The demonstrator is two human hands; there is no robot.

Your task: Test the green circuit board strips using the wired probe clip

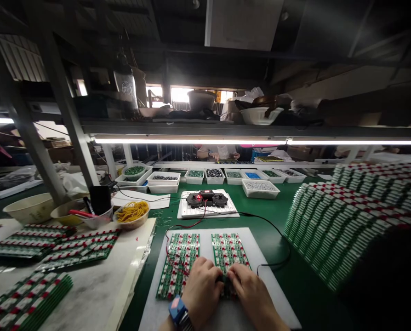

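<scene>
Toward the counter's (277, 207) near edge, left hand (202, 288) and right hand (249, 287) crowd a circuit panel (229, 248); grip unclear, steadiness key.

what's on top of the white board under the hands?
On the white board: a left circuit panel and a right circuit panel, side by side. The left hand and right hand partly cover the right one's near end; what's beneath them is hidden.

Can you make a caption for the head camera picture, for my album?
Left hand and right hand at the near end of one circuit board, another board alongside, white trays behind.
</scene>
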